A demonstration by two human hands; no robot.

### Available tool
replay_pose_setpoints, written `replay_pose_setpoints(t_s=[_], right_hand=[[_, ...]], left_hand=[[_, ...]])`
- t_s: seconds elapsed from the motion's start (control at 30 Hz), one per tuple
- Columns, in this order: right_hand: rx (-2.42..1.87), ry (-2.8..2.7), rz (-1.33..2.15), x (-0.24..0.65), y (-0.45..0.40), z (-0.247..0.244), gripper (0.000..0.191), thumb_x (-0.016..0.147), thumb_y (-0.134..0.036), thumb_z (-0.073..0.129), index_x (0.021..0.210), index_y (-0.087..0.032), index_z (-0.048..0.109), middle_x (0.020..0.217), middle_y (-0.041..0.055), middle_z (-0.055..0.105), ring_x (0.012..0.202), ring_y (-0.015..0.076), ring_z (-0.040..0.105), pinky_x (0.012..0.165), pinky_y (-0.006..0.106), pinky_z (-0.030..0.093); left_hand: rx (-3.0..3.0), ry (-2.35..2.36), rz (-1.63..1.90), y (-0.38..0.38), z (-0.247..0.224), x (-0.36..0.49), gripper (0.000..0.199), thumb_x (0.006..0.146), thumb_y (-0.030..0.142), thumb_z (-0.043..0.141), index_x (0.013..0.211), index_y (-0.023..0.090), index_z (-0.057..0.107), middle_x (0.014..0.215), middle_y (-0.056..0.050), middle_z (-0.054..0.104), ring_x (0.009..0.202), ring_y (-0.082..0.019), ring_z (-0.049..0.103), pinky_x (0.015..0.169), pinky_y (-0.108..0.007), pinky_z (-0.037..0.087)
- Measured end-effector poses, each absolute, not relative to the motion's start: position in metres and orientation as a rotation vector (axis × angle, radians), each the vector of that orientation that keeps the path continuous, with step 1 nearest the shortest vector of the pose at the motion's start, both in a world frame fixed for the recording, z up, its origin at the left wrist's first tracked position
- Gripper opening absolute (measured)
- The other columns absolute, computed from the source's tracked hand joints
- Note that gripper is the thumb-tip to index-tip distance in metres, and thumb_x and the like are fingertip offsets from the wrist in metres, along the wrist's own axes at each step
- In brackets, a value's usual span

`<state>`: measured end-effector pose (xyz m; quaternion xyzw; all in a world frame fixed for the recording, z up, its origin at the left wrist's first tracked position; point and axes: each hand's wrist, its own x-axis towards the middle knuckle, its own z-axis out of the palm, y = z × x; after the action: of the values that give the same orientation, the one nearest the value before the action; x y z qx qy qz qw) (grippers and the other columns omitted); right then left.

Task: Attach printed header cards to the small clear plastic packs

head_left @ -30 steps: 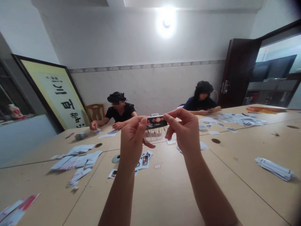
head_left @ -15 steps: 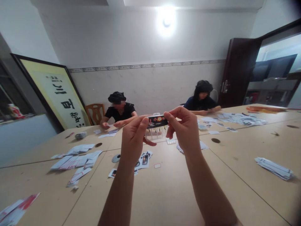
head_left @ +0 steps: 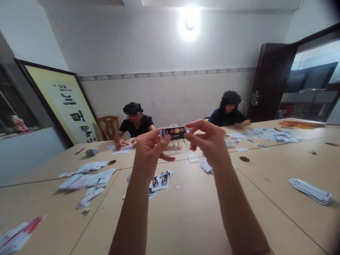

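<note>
Raised above the table in front of me is a small clear plastic box (head_left: 175,148) with several narrow compartments and a hang tab on top. Small dark and yellowish items show inside it, too small to name. A black label (head_left: 174,133) with orange-red and white print lies across its upper part. My left hand (head_left: 148,150) is closed around the box's left side, its thumb pressed on the label. At the right edge my right hand (head_left: 205,141) is closed too, thumb on the label's right end and index finger along the top. The fingers behind the box are partly hidden.
Black printed sticker sheets (head_left: 160,181) lie below my left hand, near a small red-edged slip (head_left: 178,186). Another clear box (head_left: 193,158) is beyond. Paper stacks (head_left: 87,180) lie left, a bundle (head_left: 309,190) right. Two people (head_left: 136,122) sit across the table.
Both hands have shifted slightly left with the box. My left thumb has moved further onto the label, which shows more of its left end. The person across on the left has lowered a hand to the papers.
</note>
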<state>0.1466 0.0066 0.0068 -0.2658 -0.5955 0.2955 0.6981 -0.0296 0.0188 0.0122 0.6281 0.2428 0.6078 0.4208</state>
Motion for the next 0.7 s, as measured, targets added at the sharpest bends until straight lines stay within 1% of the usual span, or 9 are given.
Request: replay_pose_setpoints(t_s=[0.1, 0.17, 0.27, 0.33, 0.4, 0.5, 0.63, 0.7], right_hand=[[-0.630, -1.387, 0.653, 0.151, 0.007, 0.007, 0.022, 0.074, -0.024, 0.082, 0.093, -0.022, 0.073, 0.072, -0.0065, 0.062, 0.054, 0.0084, 0.060, 0.053, 0.026, 0.050], [-0.652, -1.403, 0.624, 0.151, 0.006, 0.007, 0.025, 0.074, -0.028, 0.083, 0.096, -0.023, 0.072, 0.075, -0.0060, 0.063, 0.058, 0.0091, 0.060, 0.056, 0.027, 0.050], [-0.715, -1.361, 0.522, 0.144, 0.005, 0.005, 0.031, 0.073, -0.037, 0.086, 0.093, -0.023, 0.067, 0.075, -0.0057, 0.061, 0.060, 0.0101, 0.061, 0.057, 0.027, 0.050], [-0.763, -1.323, 0.444, 0.138, 0.004, 0.004, 0.035, 0.071, -0.038, 0.087, 0.091, -0.024, 0.063, 0.074, -0.0058, 0.060, 0.061, 0.0111, 0.061, 0.056, 0.027, 0.051], [-0.780, -1.313, 0.415, 0.136, 0.004, 0.004, 0.035, 0.070, -0.036, 0.087, 0.090, -0.024, 0.061, 0.074, -0.0058, 0.060, 0.062, 0.0120, 0.062, 0.056, 0.027, 0.052], [-0.759, -1.353, 0.463, 0.139, 0.003, 0.005, 0.031, 0.070, -0.031, 0.086, 0.092, -0.024, 0.065, 0.077, -0.0054, 0.063, 0.062, 0.0123, 0.065, 0.059, 0.029, 0.055], [-0.704, -1.386, 0.544, 0.146, 0.004, 0.007, 0.025, 0.074, -0.025, 0.082, 0.096, -0.023, 0.070, 0.079, -0.0051, 0.065, 0.060, 0.0098, 0.063, 0.057, 0.026, 0.052], [-0.693, -1.380, 0.560, 0.147, 0.005, 0.008, 0.022, 0.077, -0.027, 0.081, 0.095, -0.023, 0.070, 0.079, -0.0046, 0.065, 0.060, 0.0095, 0.063, 0.057, 0.026, 0.051]], left_hand=[[1.575, 0.604, 1.436, 0.019, 0.013, -0.033, 0.042, 0.074, 0.038, 0.086, 0.107, 0.013, 0.076, 0.092, -0.010, 0.078, 0.078, -0.027, 0.079, 0.045, -0.023, 0.063], [1.586, 0.582, 1.379, 0.020, 0.013, -0.035, 0.042, 0.075, 0.036, 0.086, 0.110, 0.015, 0.076, 0.099, -0.011, 0.079, 0.084, -0.028, 0.079, 0.051, -0.023, 0.065], [1.618, 0.547, 1.344, 0.023, 0.011, -0.036, 0.040, 0.079, 0.034, 0.084, 0.114, 0.018, 0.075, 0.104, -0.011, 0.079, 0.090, -0.027, 0.079, 0.055, -0.024, 0.067], [1.637, 0.548, 1.338, 0.024, 0.009, -0.036, 0.041, 0.079, 0.035, 0.084, 0.115, 0.018, 0.075, 0.107, -0.011, 0.079, 0.093, -0.027, 0.078, 0.056, -0.025, 0.067], [1.637, 0.560, 1.340, 0.025, 0.009, -0.036, 0.043, 0.078, 0.035, 0.084, 0.116, 0.018, 0.074, 0.107, -0.012, 0.079, 0.093, -0.028, 0.078, 0.056, -0.025, 0.067], [1.603, 0.562, 1.339, 0.026, 0.009, -0.037, 0.044, 0.078, 0.033, 0.085, 0.117, 0.016, 0.073, 0.103, -0.012, 0.079, 0.089, -0.028, 0.079, 0.055, -0.025, 0.067], [1.554, 0.533, 1.331, 0.028, 0.011, -0.038, 0.037, 0.081, 0.031, 0.082, 0.114, 0.017, 0.074, 0.104, -0.010, 0.079, 0.085, -0.027, 0.080, 0.058, -0.026, 0.068], [1.558, 0.520, 1.299, 0.029, 0.011, -0.040, 0.035, 0.082, 0.032, 0.080, 0.114, 0.018, 0.074, 0.109, -0.010, 0.079, 0.084, -0.026, 0.080, 0.059, -0.026, 0.068]])
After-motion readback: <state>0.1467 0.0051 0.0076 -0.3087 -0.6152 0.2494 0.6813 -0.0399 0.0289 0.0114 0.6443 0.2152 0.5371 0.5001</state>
